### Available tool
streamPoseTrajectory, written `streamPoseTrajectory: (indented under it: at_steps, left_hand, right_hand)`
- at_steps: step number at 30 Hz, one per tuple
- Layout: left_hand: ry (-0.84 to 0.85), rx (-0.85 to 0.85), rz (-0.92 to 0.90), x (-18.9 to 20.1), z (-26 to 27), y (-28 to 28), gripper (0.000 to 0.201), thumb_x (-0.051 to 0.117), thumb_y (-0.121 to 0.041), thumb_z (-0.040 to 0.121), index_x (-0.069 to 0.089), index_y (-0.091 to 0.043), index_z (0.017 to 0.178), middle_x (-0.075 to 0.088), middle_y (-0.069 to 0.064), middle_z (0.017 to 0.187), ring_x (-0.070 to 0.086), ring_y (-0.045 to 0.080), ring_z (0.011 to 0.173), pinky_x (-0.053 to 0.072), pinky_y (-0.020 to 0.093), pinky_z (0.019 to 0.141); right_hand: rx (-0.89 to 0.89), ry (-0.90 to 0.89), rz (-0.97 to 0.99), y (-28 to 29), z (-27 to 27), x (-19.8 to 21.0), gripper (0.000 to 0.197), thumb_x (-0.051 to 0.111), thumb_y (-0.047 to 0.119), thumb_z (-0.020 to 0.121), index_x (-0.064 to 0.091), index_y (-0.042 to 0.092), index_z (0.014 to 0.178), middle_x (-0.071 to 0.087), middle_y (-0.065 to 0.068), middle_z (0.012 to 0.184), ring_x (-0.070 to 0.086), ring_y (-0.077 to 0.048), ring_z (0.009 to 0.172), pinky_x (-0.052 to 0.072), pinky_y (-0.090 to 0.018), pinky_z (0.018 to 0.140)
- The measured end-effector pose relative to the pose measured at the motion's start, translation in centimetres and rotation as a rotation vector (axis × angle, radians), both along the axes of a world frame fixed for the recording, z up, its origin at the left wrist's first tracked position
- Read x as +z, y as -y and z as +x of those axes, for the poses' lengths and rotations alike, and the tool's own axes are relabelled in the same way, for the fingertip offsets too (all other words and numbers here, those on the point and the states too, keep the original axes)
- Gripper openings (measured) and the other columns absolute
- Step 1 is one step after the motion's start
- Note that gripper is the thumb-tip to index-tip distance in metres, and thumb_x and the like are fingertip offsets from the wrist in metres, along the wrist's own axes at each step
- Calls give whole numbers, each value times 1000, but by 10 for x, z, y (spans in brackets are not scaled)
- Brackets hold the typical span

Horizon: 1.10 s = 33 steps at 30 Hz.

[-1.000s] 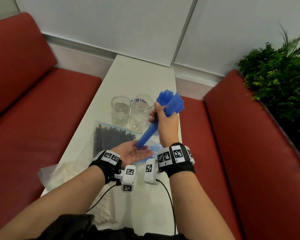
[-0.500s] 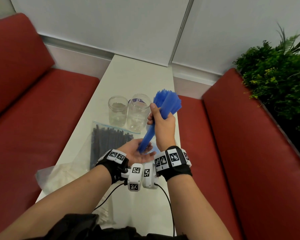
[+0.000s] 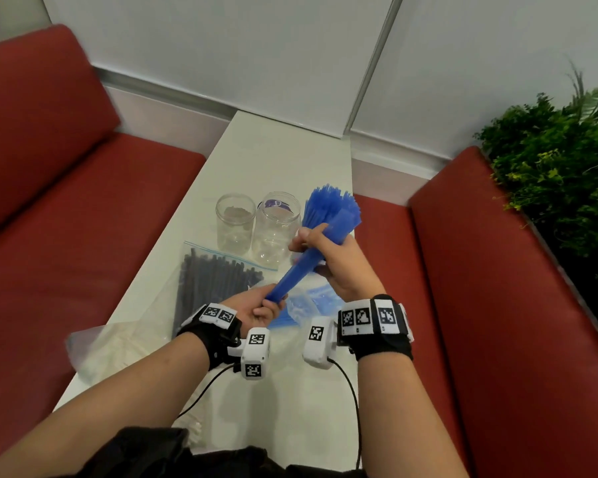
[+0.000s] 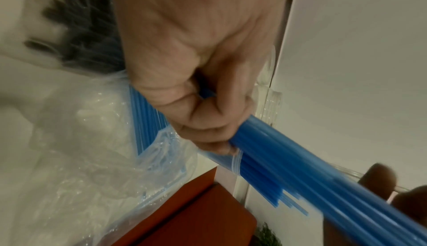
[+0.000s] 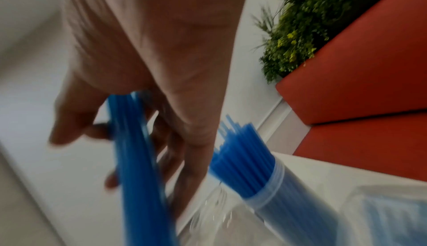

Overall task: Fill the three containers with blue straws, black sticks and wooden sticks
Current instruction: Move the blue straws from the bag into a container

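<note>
Your left hand (image 3: 256,307) sits low over the worktop (image 3: 283,160), just ahead of its wrist band, palm turned up and fingers curled tight around the lower end of the straws (image 3: 311,257). The left wrist view shows the fist (image 4: 203,92) closed on the blue bundle (image 4: 300,167), the thumb folded over the fingers.

Your right hand (image 3: 339,267) is higher and farther out, its back toward you, gripping the same bundle near the middle. From there the straws fan out at the top, tilted away to the right, beside the jars. In the right wrist view the fingers (image 5: 76,122) wrap loosely around the bundle (image 5: 138,158); the picture is blurred, so how firm that grip is you cannot tell.

Two clear jars (image 3: 236,220) (image 3: 277,227) stand side by side on the worktop, just left of the fanned tips. That same view shows a third container (image 5: 289,191) already packed with blue straws. The black sticks (image 3: 214,281) lie in a bag left of your left hand, and another bag (image 3: 304,305) with some blue straws lies beneath your hands.
</note>
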<state>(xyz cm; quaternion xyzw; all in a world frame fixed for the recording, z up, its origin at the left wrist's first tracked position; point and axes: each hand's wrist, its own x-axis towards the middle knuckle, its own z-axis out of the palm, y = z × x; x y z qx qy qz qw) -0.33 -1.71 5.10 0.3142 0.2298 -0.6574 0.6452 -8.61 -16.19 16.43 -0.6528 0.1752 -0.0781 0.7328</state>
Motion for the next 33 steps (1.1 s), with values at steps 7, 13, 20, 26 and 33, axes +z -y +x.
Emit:
streamPoseTrajectory:
  at_steps: [7, 13, 20, 26, 33]
  left_hand:
    - [69, -60, 12, -17, -2, -6, 28, 69, -25, 77, 56, -1, 84, 57, 11, 61, 41, 6, 30, 26, 14, 23]
    - [550, 65, 271, -34, -3, 6, 33, 48, -21, 104, 62, 2, 86, 60, 14, 67, 57, 16, 46, 46, 20, 40]
    - [1742, -784, 475, -34, 8, 23, 26, 54, -18, 98, 74, -4, 108, 70, 14, 111, 64, 29, 102, 46, 30, 89]
    - [2028, -1271, 560, -65, -2, 40, 52, 60, -27, 95, 45, -6, 140, 47, 13, 143, 49, 32, 129, 41, 40, 106]
    - [2075, -1368, 709, -89, -3, 40, 88, 72, -30, 87, 19, -8, 153, 21, 10, 157, 38, 33, 136, 45, 46, 102]
  right_hand:
    - [317, -277, -116, 44, -12, 18, 8, 82, 18, 83, 76, 14, 87, 69, -26, 116, 69, -35, 109, 61, -39, 87]
    - [268, -252, -239, 68, 5, 20, 8, 81, 11, 83, 76, 10, 89, 73, -19, 97, 73, -29, 95, 61, -36, 82]
    - [97, -255, -580, 114, 49, 55, 10, 81, 19, 85, 73, 17, 79, 74, -10, 86, 74, -23, 80, 61, -31, 76]
    - [95, -333, -725, 118, 78, 46, 10, 78, 22, 87, 70, 16, 87, 73, -6, 87, 73, -15, 75, 53, -13, 56]
    - [62, -354, -679, 117, 90, 2, 12, 81, 17, 85, 74, 8, 88, 73, -10, 89, 71, -20, 78, 63, -28, 70]
